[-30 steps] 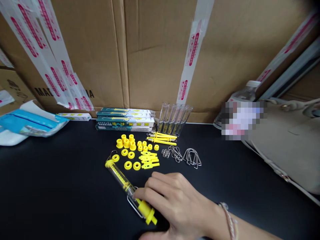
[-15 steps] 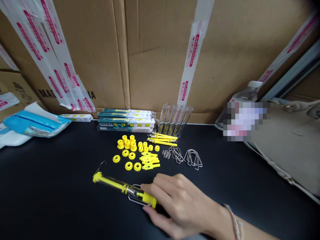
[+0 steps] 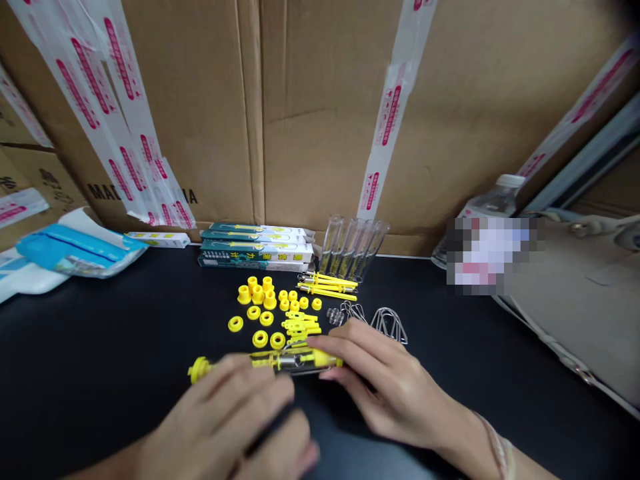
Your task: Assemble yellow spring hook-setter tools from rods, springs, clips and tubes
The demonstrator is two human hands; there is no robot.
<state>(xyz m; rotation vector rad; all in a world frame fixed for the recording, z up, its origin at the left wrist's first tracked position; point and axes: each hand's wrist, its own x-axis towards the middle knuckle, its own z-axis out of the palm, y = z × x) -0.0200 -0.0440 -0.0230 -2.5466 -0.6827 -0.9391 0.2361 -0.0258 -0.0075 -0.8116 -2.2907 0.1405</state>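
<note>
A clear tube with yellow end pieces [image 3: 286, 360], a spring and a metal wire loop inside or along it lies roughly level above the black table. My right hand [image 3: 390, 383] pinches its yellow right end between thumb and fingers. Across the tube's left half is my left hand [image 3: 240, 413], blurred, its fingers curled; whether they grip the tube is hidden. The yellow left cap [image 3: 200, 369] sticks out beyond that hand. Just behind the tube lie yellow rings [image 3: 260, 339], yellow collars [image 3: 257, 294] and flat yellow pieces [image 3: 301, 325].
Farther back are stacked small boxes [image 3: 255, 257], clear tubes [image 3: 353, 247], yellow rods [image 3: 327, 287], small springs [image 3: 335, 316] and bent wires [image 3: 390, 325]. A blue packet [image 3: 83, 247] is at left; a bottle [image 3: 493, 199] and a bag [image 3: 580, 293] stand right. Cardboard [image 3: 320, 120] rises behind.
My left hand has come into view over the tube's left part. My right hand and the tube have moved up and to the right, and the tube lies more level.
</note>
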